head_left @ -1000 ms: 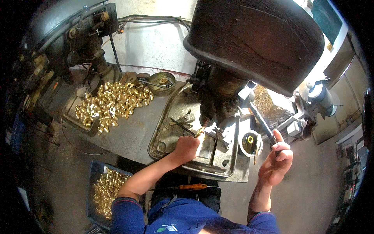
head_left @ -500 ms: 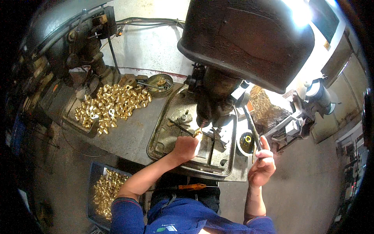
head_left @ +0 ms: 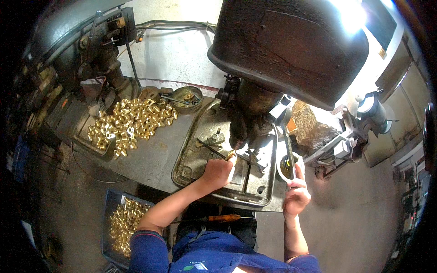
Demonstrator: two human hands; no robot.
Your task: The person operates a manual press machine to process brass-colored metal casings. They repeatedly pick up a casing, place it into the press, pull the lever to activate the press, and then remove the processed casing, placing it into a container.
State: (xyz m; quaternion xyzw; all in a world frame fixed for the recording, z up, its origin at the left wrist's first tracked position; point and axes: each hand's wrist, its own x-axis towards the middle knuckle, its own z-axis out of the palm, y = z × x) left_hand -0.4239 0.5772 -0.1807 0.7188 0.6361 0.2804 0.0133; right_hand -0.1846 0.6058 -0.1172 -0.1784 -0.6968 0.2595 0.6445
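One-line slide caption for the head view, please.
Left hand holds a brass part under the drill press; right hand grips a lever.

A grey metal tabletop (head_left: 152, 161), scuffed and darkly stained, runs along the pale wall, its front edge slanting in this wide view. Toward its left lies a loose heap of small brass fittings (head_left: 136, 119), partly on the bare surface and partly over the rimmed base plate (head_left: 83, 144) of the left-hand machine. Just beside the heap, near the wall, sits a round metal bowl (head_left: 184, 109). Farther right, a large machine base (head_left: 192, 159) with a raised rim rests flat, reaching the front edge.
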